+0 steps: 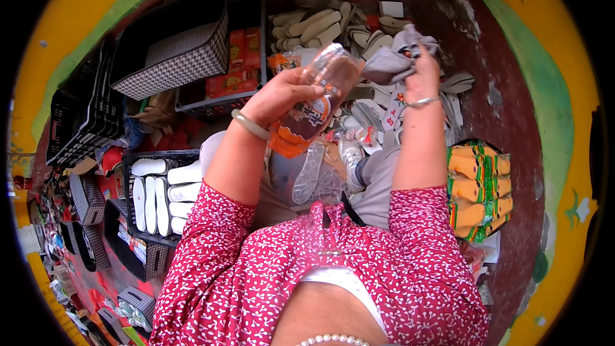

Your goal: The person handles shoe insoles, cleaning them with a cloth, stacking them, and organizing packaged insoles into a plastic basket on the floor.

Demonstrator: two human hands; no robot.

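Observation:
My left hand [285,95], with a pale bangle at the wrist, is closed around a clear plastic packet [320,104] with orange and dark printing. The packet is tilted, its shiny upper end toward the right. What lies inside it is hard to make out. Higher up on the right, my right hand [423,78] grips a bunched grey cloth [389,66], which hangs close to the packet's upper end. Whether the two touch I cannot tell. Below the packet, near my knees, lies clear plastic wrapping [311,176] with a sole-shaped outline.
Piles of pale insoles [314,27] lie ahead by the wall. White insoles [151,202] fill a dark basket at left. A checked bin [186,57] stands by a crate holding red boxes [234,83]. Yellow-orange packets [467,191] are stacked at right.

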